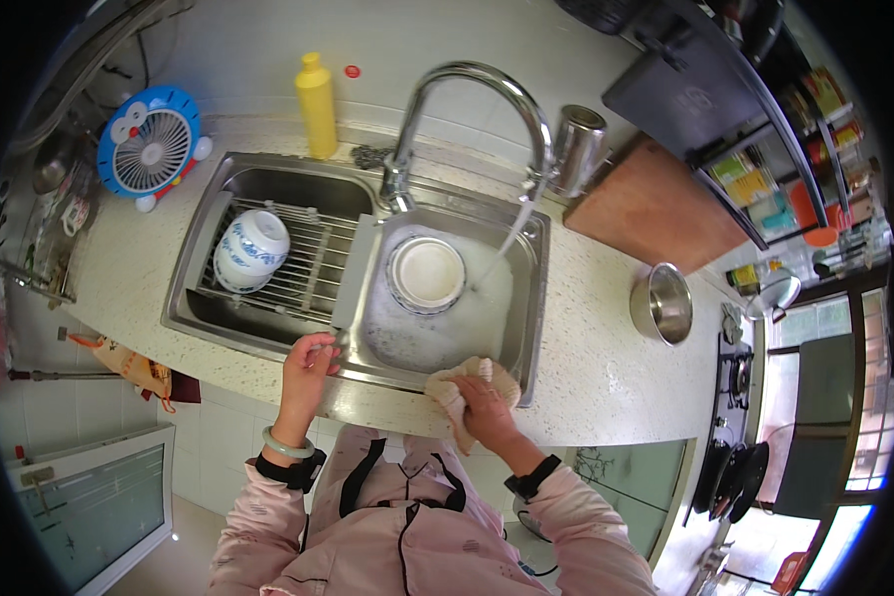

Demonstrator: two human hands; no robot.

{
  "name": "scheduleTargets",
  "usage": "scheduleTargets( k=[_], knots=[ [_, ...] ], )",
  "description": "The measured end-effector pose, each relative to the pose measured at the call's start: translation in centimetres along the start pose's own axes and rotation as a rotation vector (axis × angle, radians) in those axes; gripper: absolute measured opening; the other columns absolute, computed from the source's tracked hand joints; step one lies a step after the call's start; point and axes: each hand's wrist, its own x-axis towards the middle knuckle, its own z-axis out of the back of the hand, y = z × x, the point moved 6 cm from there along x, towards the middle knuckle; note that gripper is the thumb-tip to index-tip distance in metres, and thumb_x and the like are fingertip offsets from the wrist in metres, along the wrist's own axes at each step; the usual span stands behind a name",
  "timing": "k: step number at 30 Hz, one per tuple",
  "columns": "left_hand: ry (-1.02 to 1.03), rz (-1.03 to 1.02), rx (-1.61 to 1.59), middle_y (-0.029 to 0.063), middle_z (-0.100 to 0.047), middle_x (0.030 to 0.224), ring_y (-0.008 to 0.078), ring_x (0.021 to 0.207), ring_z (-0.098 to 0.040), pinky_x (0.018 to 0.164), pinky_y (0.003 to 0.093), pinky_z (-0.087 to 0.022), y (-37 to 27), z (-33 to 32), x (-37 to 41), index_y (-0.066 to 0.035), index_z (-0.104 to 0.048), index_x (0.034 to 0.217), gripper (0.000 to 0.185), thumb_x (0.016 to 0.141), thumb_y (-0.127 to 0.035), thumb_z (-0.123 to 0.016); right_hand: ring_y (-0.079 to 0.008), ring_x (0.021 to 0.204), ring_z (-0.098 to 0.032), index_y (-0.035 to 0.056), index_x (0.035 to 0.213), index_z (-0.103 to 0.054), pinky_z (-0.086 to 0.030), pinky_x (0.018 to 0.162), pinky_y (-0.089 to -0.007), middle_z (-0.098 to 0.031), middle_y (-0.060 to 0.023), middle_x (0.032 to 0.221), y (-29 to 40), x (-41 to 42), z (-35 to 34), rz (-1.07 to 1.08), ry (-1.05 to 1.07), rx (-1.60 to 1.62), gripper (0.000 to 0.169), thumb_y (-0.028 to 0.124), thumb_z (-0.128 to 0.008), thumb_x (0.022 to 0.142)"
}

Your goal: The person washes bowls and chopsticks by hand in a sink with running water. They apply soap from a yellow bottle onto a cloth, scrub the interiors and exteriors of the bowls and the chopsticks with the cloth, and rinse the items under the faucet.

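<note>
My right hand (488, 408) grips a cream-coloured cloth (454, 380) at the front rim of the right sink basin (533, 298). Near the front edge of the left basin, my left hand (309, 366) hovers with bent fingers and nothing in it. Suds and water fill the right basin, where a white bowl or plate with a patterned rim (426, 274) sits. A stream from the chrome faucet (477, 71) runs into that basin. Blue-and-white bowls (252, 249) rest upside down on a metal drying rack (316, 261) over the left basin.
Behind the sink stand a yellow bottle (316, 108) and a steel canister (577, 149). A blue fan (149, 145) is at the left. To the right are a wooden cutting board (652, 208), a steel bowl (661, 304) and a gas stove (734, 380).
</note>
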Motion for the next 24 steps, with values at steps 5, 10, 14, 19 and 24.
scheduleTargets(
  k=[5, 10, 14, 19, 24],
  knots=[
    [0.066, 0.023, 0.021, 0.0048, -0.056, 0.097, 0.0136, 0.086, -0.057, 0.067, 0.0238, -0.048, -0.1, -4.5, 0.6, -0.005, -0.054, 0.099, 0.016, 0.084, -0.004, -0.049, -0.024, 0.111, -0.043, 0.0068, 0.109, -0.051, -0.034, 0.094, -0.0381, -0.051, -0.0081, 0.113, -4.5, -2.4, 4.3, 0.011, 0.077, -0.17, 0.038, 0.006, -0.05, 0.071],
    [0.073, 0.027, 0.044, 0.0064, -0.054, 0.101, 0.0154, 0.086, -0.057, 0.068, 0.0252, -0.048, -0.1, -6.4, 1.2, -0.003, -0.054, 0.099, 0.016, 0.085, -0.006, -0.047, -0.0176, 0.115, -0.04, 0.0103, 0.101, -0.056, -0.034, 0.094, -0.0396, -0.052, -0.0023, 0.11, -7.0, -1.7, 6.9, 0.236, 0.16, -0.545, 0.03, 0.017, -0.053, 0.072],
    [0.024, 0.002, 0.05, 0.0042, -0.057, 0.096, 0.0133, 0.082, -0.058, 0.066, 0.0231, -0.049, 0.4, -6.3, 1.5, -0.003, -0.055, 0.095, 0.012, 0.084, -0.005, -0.05, -0.0185, 0.118, -0.037, 0.0128, 0.102, -0.055, -0.038, 0.09, -0.034, -0.049, -0.0009, 0.113, -9.8, 3.0, 8.2, 0.264, 0.126, -0.626, 0.033, 0.01, -0.052, 0.07],
    [-0.039, 0.063, 0.02, 0.0038, -0.057, 0.093, 0.0125, 0.081, -0.057, 0.068, 0.0239, -0.049, 1.7, -5.6, 1.0, -0.003, -0.054, 0.095, 0.012, 0.085, -0.005, -0.05, -0.02, 0.12, -0.034, 0.0095, 0.101, -0.055, -0.042, 0.086, -0.0381, -0.048, -0.002, 0.111, -14.9, 11.2, 8.9, 0.238, 0.153, -0.682, 0.026, 0.014, -0.05, 0.076],
    [-0.17, 0.101, 0.0, 0.0031, -0.059, 0.086, 0.0112, 0.08, -0.057, 0.067, 0.0236, -0.048, 3.4, -4.6, 0.4, -0.004, -0.054, 0.095, 0.012, 0.084, -0.007, -0.05, -0.0216, 0.121, -0.035, 0.0139, 0.108, -0.052, -0.042, 0.086, -0.0383, -0.046, -0.0014, 0.115, -16.9, 18.6, 11.9, 0.274, 0.155, -0.632, 0.031, 0.013, -0.047, 0.078]
  ],
)
